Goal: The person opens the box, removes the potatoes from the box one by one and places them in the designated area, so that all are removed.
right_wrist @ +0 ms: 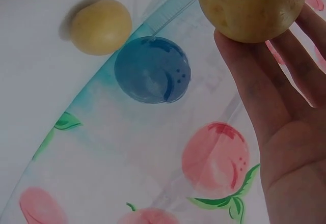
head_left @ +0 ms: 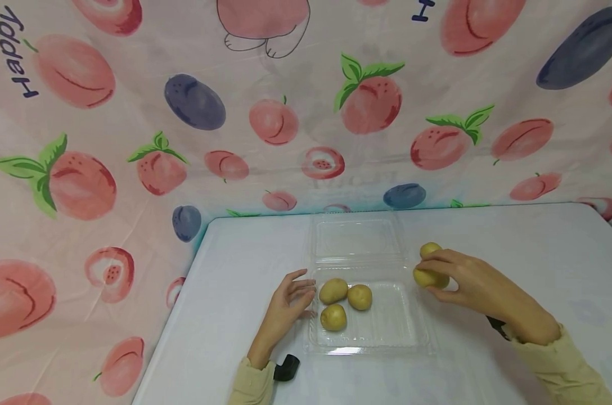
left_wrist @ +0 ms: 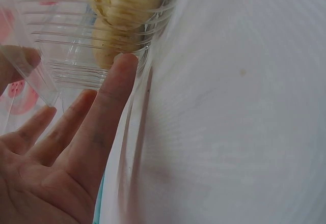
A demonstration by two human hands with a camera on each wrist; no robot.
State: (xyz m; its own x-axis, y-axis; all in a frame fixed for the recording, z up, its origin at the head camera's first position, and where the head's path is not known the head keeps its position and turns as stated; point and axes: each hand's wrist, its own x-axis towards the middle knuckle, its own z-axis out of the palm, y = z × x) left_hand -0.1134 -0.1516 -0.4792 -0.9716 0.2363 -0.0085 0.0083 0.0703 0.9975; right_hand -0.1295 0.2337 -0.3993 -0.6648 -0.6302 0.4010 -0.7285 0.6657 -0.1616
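Observation:
My right hand [head_left: 475, 284] pinches a potato [head_left: 427, 278] between thumb and fingers, just off the right side of a clear plastic clamshell container [head_left: 394, 320]. The same held potato [right_wrist: 249, 10] fills the top of the right wrist view. Behind it a loose potato [head_left: 430, 247] lies on the table. Inside the container's left half sit three potatoes, one longish [head_left: 333, 291], one round [head_left: 360, 297] and one nearer the front [head_left: 333, 318]. At the container's left wall is my left hand [head_left: 284, 309], its fingers extended. In the left wrist view a fingertip [left_wrist: 125, 66] meets the ribbed wall.
The container's lid [head_left: 356, 239] lies folded back toward the far edge of the white table [head_left: 529, 253]. Beyond that edge hangs a fruit-printed cloth [head_left: 301, 67]. Each wrist wears a black band, the left one with a black piece [head_left: 287, 368].

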